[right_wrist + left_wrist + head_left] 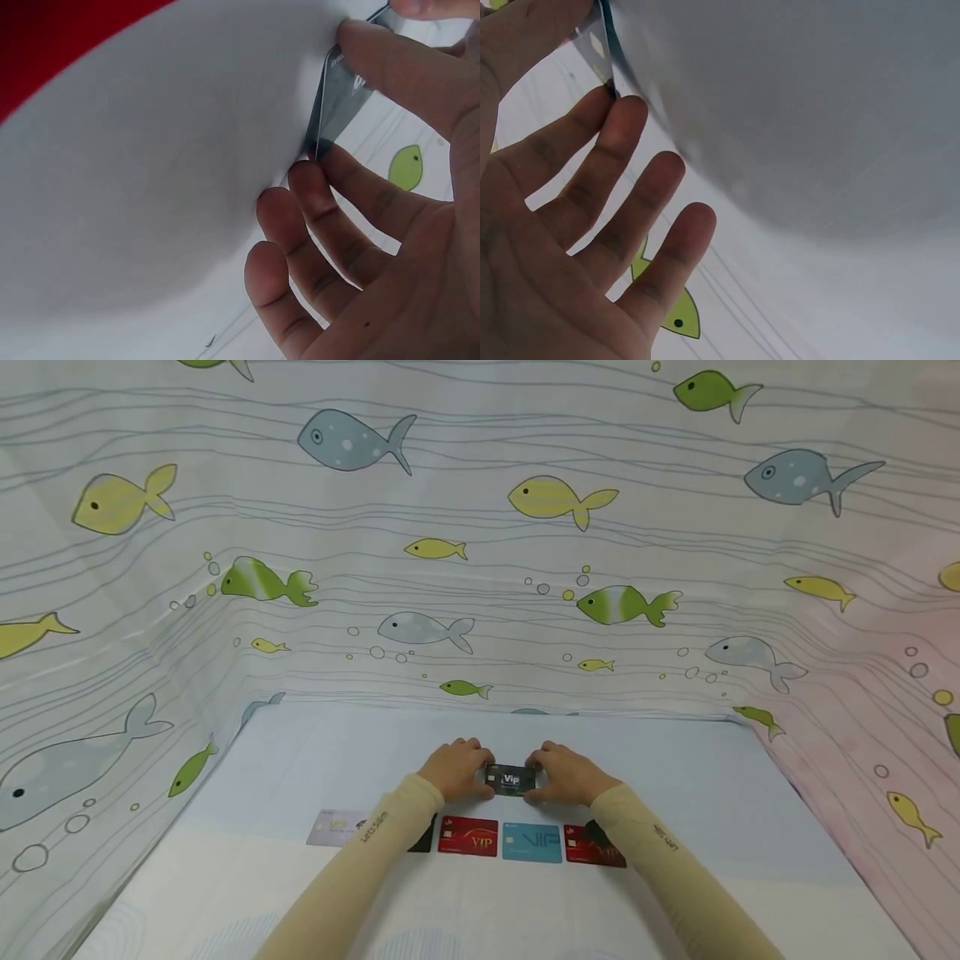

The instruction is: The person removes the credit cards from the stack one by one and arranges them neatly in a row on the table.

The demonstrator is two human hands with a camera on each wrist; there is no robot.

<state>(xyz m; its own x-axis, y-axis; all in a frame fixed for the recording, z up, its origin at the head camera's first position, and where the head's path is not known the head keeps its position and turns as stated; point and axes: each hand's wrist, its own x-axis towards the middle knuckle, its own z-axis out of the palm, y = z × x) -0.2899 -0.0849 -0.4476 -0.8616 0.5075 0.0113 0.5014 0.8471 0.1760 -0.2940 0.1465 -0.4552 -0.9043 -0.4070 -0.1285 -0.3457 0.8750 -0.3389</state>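
A black card [512, 781] printed "Vip" lies face up at or just above the white tabletop, between my two hands. At its left short edge, my left hand [459, 770] pinches it between thumb and forefinger. My right hand [568, 774] pinches the opposite edge the same way. In the left wrist view, a corner of the black card [598, 49] shows between thumb and forefinger, with the other fingers spread and bent. From the right wrist, the black card [341, 94] appears tilted, its edge against the thumb and forefinger tips.
Nearer me runs a row of cards: a pale lilac VIP card [330, 827], a dark card [424, 842] mostly under the left sleeve, a red card [468, 837], a blue card [532, 842] and another red card [592, 848] partly covered on its right. Fish-patterned sheeting [510, 577] surrounds the table.
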